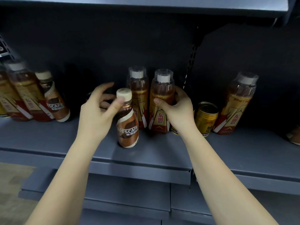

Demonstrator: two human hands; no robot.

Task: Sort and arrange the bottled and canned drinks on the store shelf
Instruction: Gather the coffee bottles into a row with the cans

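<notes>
1. Both forearms enter from the bottom edge and reach up to the grey shelf [243,153].
2. Left hand [95,114]: fingers spread and loosely curved, thumb tip against the neck of the Nescafe bottle [127,125] just under its cream cap. No finger is seen wrapped round the bottle.
3. Right hand [177,109]: thumb across the front and fingers curled round the back of the front gold bottle [159,108], clamped at mid-body.
4. Nescafe bottle: upright, near the shelf's front edge, just left of the gripped bottle.
5. Rear gold bottle [138,95]: upright, directly behind the Nescafe bottle and beside the gripped one.
6. Gold can [206,119]: upright, just right of the right wrist. 1 more can is partly hidden behind that wrist.
7. Right gold bottle [235,104]: upright, beside the gold can.
8. Left group [24,95]: 2 or more gold bottles and 1 second Nescafe bottle [54,101], close together at the far left of the same shelf.
</notes>
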